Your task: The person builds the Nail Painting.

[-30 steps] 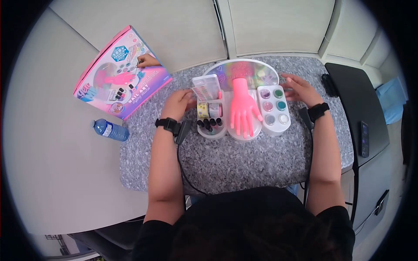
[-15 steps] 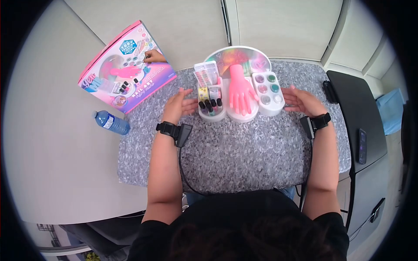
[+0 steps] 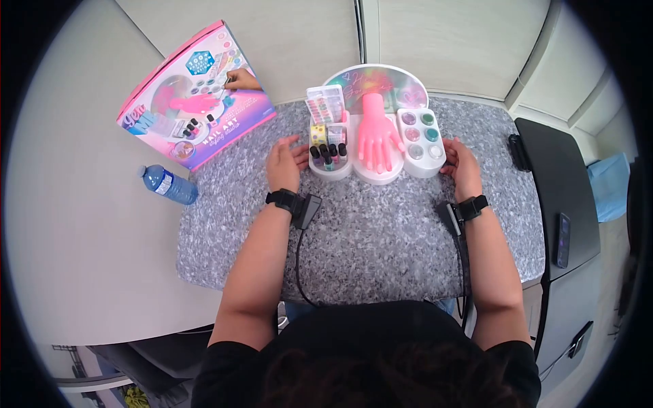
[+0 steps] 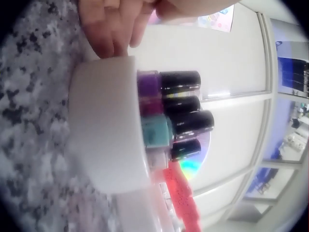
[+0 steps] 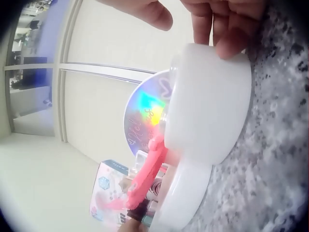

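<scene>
A white nail studio stand (image 3: 378, 178) with a shiny round-topped backboard (image 3: 408, 85) holds a pink model hand (image 3: 377, 136). Nail polish bottles with black caps (image 3: 328, 153) stand in its left section, and small glitter pots (image 3: 431, 134) fill the right one. My left hand (image 3: 286, 162) is at the stand's left side; in the left wrist view its fingertips (image 4: 116, 48) meet the white wall (image 4: 106, 121). At the right side my right hand (image 3: 464, 166) has fingers (image 5: 234, 43) touching the white base (image 5: 212, 101), with the thumb raised apart. Neither hand is curled round anything.
A pink and purple nail art box (image 3: 204, 102) stands at the back left, a blue water bottle (image 3: 169, 185) below it. On the right are a dark surface (image 3: 561, 197) with a black device (image 3: 563, 239) and a light blue cloth (image 3: 609, 187).
Over the last second the stand has shifted toward the back in the head view, which has itself moved. My right hand has come inward to the stand's side; both hands' fingers are lower.
</scene>
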